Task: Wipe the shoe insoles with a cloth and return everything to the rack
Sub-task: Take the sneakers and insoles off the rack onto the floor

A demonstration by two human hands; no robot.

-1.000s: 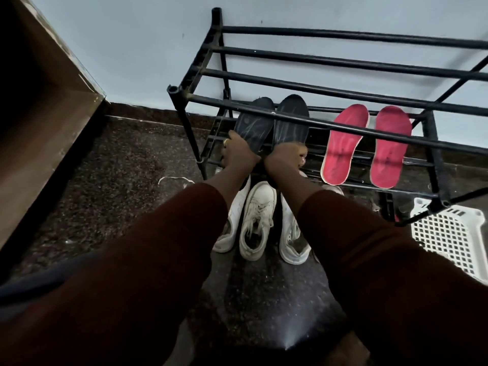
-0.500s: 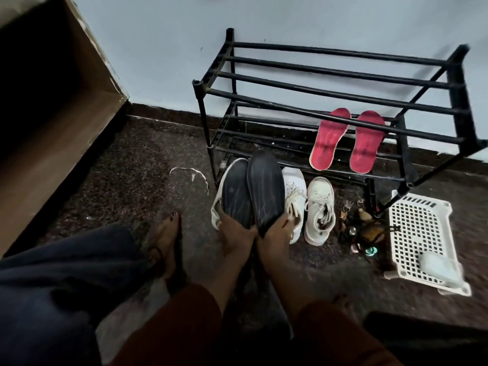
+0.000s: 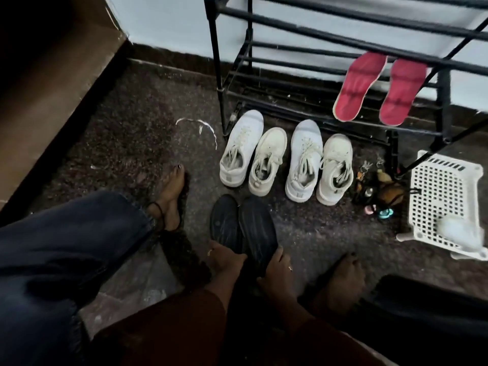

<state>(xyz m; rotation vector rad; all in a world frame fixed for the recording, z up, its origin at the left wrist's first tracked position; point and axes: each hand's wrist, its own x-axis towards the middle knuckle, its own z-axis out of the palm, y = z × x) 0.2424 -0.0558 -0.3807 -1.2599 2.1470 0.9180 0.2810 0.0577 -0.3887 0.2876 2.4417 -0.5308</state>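
Two black insoles lie side by side low over the floor in front of me. My left hand (image 3: pixel 224 258) grips the heel of the left black insole (image 3: pixel 224 223). My right hand (image 3: pixel 278 268) grips the heel of the right black insole (image 3: pixel 257 228). Two red insoles (image 3: pixel 356 85) lean on the lower bars of the black metal shoe rack (image 3: pixel 317 35). Several white sneakers (image 3: pixel 286 157) stand in a row on the floor before the rack. A pale cloth-like lump (image 3: pixel 456 228) lies in the white basket.
A white perforated plastic basket (image 3: pixel 443 191) sits on the floor at the right. Small trinkets and keys (image 3: pixel 380 191) lie beside it. My feet (image 3: pixel 173 196) rest on the dark speckled floor. A brown wooden panel (image 3: pixel 52 83) borders the left side.
Both hands have pulled the black insoles off the rack and brought them down toward me, past the sneakers, to near the floor. The view has tilted down.
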